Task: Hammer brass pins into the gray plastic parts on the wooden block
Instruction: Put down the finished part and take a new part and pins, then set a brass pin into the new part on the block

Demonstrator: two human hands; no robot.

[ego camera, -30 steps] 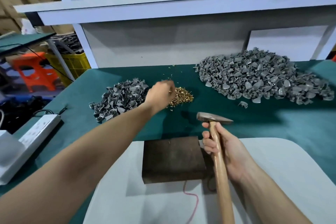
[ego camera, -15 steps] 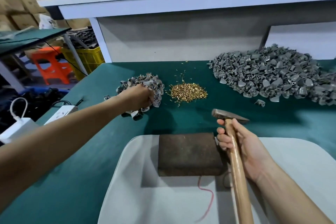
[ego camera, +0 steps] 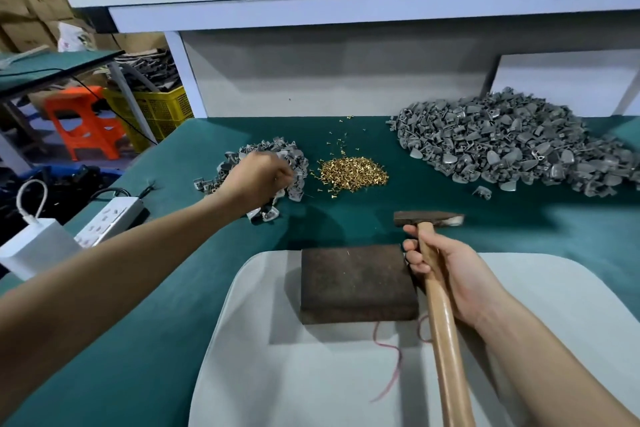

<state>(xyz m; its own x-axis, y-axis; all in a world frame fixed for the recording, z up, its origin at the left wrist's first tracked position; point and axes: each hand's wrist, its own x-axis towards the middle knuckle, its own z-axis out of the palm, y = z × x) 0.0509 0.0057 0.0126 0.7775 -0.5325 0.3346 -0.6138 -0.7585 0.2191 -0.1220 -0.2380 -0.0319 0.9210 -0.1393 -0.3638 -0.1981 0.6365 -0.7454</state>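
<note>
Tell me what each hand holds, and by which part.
Right hand grips the hammer by its wooden handle, just below the head. Left hand curls over the smaller gray parts pile; its hold cannot be told.

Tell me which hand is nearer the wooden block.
Right. The right hand, gripping the hammer, sits beside the wooden block; the left hand reaches beyond it into the small gray parts pile.

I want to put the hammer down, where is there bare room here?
Bare green mat lies between the wooden block and the brass pins, and right of the hammer below the big gray pile. The white pad is mostly free near you. The back is crowded.
</note>
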